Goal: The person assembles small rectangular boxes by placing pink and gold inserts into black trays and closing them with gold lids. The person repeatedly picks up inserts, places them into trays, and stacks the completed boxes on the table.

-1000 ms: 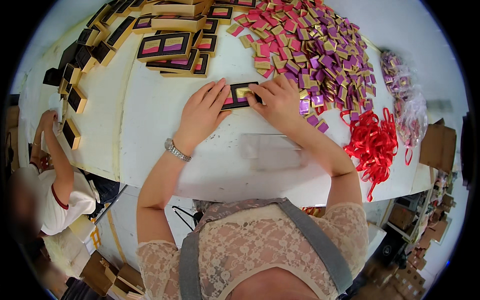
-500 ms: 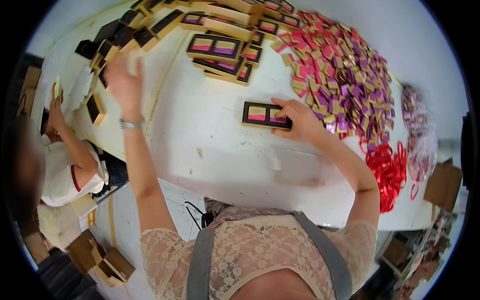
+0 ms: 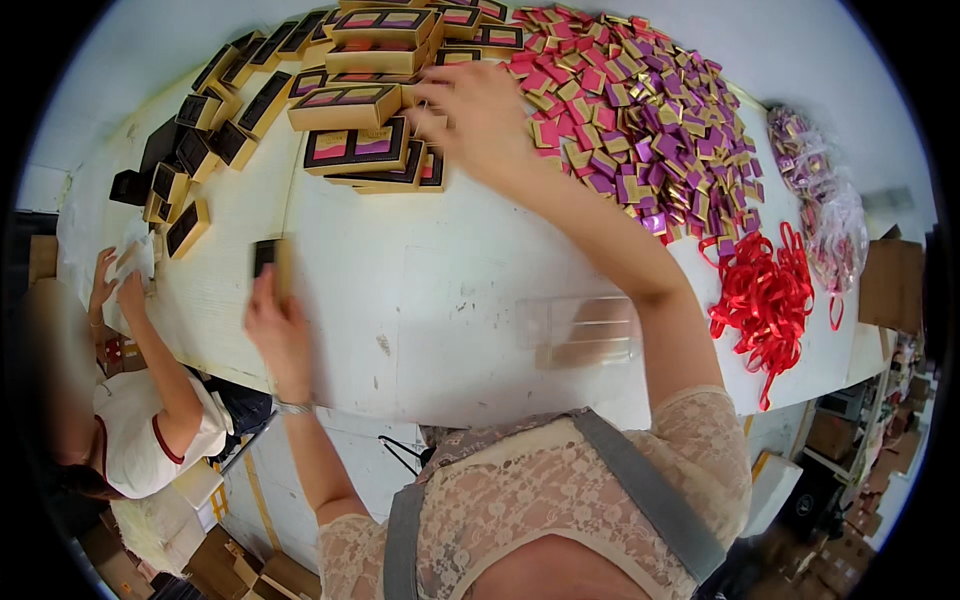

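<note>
My left hand (image 3: 278,325) grips one end of a small black-and-gold box (image 3: 268,258), which stands out blurred above the white table. My right hand (image 3: 478,112), smeared by motion, reaches to the right side of a stack of filled boxes (image 3: 352,150), its fingers apart and nothing visible in them. Through the windows in the black fronts of these boxes, pink and purple pieces show. To the left, several gold boxes with plain black insides (image 3: 232,143) lie in loose rows.
Right of the stack spreads a heap of small pink, purple and gold wrapped pieces (image 3: 640,120). Nearer lie tangled red ribbons (image 3: 765,300) and a clear plastic tray (image 3: 580,332). Filled plastic bags (image 3: 832,225) line the right edge. A co-worker (image 3: 165,420) sits at the left.
My right hand has gone from the near table to the stack, and the filled box it held is out of it. My left hand has come back from the far-left boxes with a box.
</note>
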Demonstrator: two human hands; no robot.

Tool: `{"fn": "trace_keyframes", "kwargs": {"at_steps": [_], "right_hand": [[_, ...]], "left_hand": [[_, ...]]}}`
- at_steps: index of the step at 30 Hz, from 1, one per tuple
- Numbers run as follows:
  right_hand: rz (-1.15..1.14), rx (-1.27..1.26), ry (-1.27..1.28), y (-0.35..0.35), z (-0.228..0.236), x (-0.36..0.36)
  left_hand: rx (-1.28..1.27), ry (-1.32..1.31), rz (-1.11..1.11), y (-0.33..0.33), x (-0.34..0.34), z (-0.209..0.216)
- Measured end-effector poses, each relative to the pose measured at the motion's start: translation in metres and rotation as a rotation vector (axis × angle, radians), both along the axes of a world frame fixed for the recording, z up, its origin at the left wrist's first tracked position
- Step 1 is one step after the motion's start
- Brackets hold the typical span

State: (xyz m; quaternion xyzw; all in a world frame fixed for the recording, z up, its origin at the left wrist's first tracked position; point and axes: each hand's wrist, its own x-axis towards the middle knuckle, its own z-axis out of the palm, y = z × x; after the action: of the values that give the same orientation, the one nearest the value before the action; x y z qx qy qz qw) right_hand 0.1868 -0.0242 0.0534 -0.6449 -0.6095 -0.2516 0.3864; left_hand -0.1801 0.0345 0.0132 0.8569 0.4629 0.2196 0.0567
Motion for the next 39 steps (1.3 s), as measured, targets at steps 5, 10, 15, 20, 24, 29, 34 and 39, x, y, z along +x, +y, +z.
{"fn": "trace_keyframes", "kwargs": {"at_steps": [5,10,15,20,24,29,34,39], "right_hand": [[-0.432,-0.445,0.055,-0.086,-0.032,0.069],[-0.316,-0.522,0.149,-0.104,-0.015,0.059],[0.376,-0.414,0.567,-0.118,-0.005,-0.010],[0.367,-0.434,0.097,-0.119,-0.040,-0.021],[0.302,-0.488,-0.083,-0.144,-0.036,-0.029],[-0.012,-0.465,0.039,-0.132,-0.020,0.073],[-0.794,-0.428,-0.368,-0.117,-0.035,0.185],[-0.236,-0.270,0.024,-0.125,-0.018,0.103]], "left_hand": [[-0.250,-0.081,-0.628,-0.080,0.082,0.016],[-0.240,-0.189,-0.776,-0.067,0.156,0.007],[-0.588,-0.353,-0.796,-0.062,0.174,0.001],[-0.419,-0.408,-0.842,-0.064,0.179,-0.014],[-0.137,-0.084,-0.850,-0.066,0.171,-0.014],[0.194,-0.003,-0.883,-0.071,0.170,-0.002],[0.190,-0.057,-0.860,-0.076,0.176,-0.008],[0.222,-0.042,-0.827,-0.075,0.168,-0.017]]}}
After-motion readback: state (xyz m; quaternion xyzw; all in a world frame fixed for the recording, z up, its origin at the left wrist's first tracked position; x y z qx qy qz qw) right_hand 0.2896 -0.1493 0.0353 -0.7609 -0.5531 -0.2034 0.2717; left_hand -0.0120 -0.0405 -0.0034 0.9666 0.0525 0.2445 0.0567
